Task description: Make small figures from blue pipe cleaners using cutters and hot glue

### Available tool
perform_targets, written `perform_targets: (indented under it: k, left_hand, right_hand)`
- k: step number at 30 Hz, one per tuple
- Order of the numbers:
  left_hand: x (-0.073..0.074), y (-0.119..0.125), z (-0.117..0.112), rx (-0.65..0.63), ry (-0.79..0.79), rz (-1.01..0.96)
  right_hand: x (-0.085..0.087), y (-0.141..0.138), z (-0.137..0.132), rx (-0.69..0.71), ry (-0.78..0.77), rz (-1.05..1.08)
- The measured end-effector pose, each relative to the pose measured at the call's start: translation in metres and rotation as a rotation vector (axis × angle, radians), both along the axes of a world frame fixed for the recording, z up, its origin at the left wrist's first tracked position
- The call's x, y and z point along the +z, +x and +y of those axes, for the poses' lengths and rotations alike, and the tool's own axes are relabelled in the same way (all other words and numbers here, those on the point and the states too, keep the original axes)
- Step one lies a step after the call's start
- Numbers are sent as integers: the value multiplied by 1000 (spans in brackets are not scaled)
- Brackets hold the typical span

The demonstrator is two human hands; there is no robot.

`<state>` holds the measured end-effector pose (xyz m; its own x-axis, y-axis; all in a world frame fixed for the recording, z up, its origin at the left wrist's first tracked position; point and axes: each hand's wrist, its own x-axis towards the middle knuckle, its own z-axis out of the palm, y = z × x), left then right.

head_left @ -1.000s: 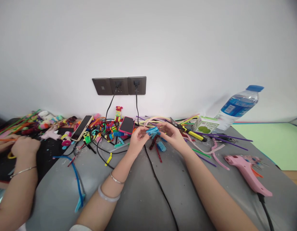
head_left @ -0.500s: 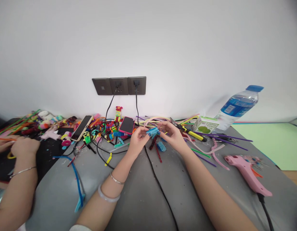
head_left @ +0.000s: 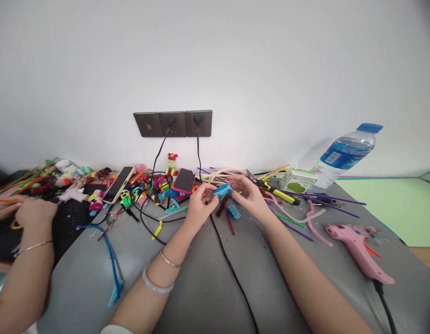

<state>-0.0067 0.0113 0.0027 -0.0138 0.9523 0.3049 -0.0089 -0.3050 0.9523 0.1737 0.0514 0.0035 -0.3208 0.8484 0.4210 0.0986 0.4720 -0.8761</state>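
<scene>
Near the middle of the grey table, my left hand (head_left: 202, 202) pinches the left end of a small blue bundle of bent pipe cleaners (head_left: 222, 191). From the other side, the fingertips of my right hand (head_left: 248, 195) close on its right end. The bundle is held just above the table. A second blue pipe-cleaner piece (head_left: 234, 212) lies under my hands, beside dark red pipe cleaners (head_left: 230, 221). A long blue pipe cleaner (head_left: 112, 264) with a light blue end lies left of my left forearm.
A pink glue gun (head_left: 361, 253) lies right, its cord running off the front. Yellow-handled pliers (head_left: 282, 194), a juice box (head_left: 298, 180) and a tilted water bottle (head_left: 347, 155) are beyond. Phones (head_left: 184, 180), cables and small figures crowd the left back. Another person's hand (head_left: 35, 213) works at far left.
The blue bundle has turned slightly between my fingers. Both my hands stay in nearly the same place.
</scene>
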Motion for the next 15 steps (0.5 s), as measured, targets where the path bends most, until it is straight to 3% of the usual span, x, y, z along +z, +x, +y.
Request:
perform_targets:
  k: [15]
  left_hand:
    - [-4,-3,2,33,95,155]
  right_hand:
    - [0,-1,0,-4,-10,21]
